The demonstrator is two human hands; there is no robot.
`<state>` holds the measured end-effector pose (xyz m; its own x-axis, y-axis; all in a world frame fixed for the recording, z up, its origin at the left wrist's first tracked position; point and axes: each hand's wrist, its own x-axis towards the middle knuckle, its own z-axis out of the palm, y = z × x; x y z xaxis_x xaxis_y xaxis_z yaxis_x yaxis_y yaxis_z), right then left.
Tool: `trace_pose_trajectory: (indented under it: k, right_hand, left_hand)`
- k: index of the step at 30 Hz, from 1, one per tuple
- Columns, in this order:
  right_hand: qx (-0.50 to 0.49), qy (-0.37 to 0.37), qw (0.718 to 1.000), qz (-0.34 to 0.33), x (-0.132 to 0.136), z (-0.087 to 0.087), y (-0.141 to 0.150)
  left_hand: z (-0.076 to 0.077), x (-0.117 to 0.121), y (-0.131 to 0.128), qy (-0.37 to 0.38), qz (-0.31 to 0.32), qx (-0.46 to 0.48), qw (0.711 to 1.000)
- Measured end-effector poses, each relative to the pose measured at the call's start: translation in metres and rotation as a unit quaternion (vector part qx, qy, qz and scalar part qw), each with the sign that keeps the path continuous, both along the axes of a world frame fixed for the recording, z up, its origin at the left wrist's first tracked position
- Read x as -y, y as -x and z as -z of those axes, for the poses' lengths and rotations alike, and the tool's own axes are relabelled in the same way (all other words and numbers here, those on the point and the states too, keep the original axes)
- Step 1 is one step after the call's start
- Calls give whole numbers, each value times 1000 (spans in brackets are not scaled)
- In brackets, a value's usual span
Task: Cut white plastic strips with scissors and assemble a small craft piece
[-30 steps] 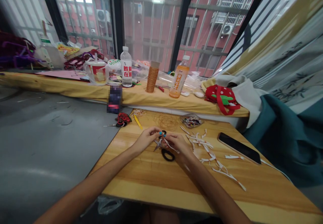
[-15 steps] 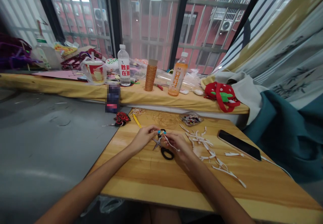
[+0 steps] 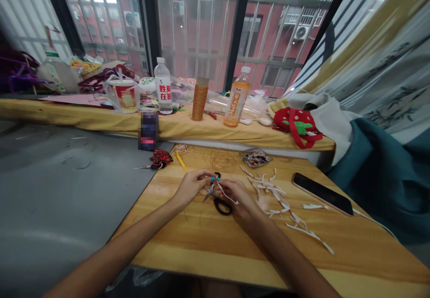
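My left hand [image 3: 195,185] and my right hand [image 3: 235,189] meet fingertip to fingertip above the wooden table. Each thumb tip shows a bright blue spot. A thin white cord [image 3: 227,195] hangs from the pinch of my right hand and trails toward the lower right. The fingers of my left hand press together at the cord's upper end; what lies between them is too small to make out. Beneath my hands lie scissors [image 3: 223,206] with black handles, blades pointing to the lower left and partly covered by my fingers.
White knotted strips [image 3: 277,192] spread right of my hands, near a phone [image 3: 322,194]. Behind are a box of beads [image 3: 255,158] and loose brown thread [image 3: 221,159]. A yellow-handled tool [image 3: 181,161] lies left. Bottles and a cord-wrapped spool [image 3: 199,101] stand on the ledge.
My thumb tips have drawn closer together, covering the pale bit that showed between them. The white cord still hangs from my right hand. The view has shifted slightly.
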<state>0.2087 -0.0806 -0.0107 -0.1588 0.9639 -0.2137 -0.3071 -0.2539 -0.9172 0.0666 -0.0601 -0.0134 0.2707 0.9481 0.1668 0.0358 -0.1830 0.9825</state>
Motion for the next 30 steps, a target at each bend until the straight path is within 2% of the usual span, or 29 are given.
trace_pose_trajectory:
  k: [7, 16, 24, 30]
  right_hand:
    - [0, 2, 1000, -11, -2, 2, 0]
    - [-9, 6, 1000, 7, -4, 7, 0]
    - [-9, -2, 1000, 17, -3, 6, 0]
    - [-25, -14, 999, 22, -4, 9, 1]
  left_hand:
    - [3, 1, 0, -75, -25, -69, 994]
    - [5, 0, 3, -208, 12, -131, 969]
    - [3, 4, 4, -247, -13, -191, 950]
    - [2, 5, 5, -268, 3, -189, 945]
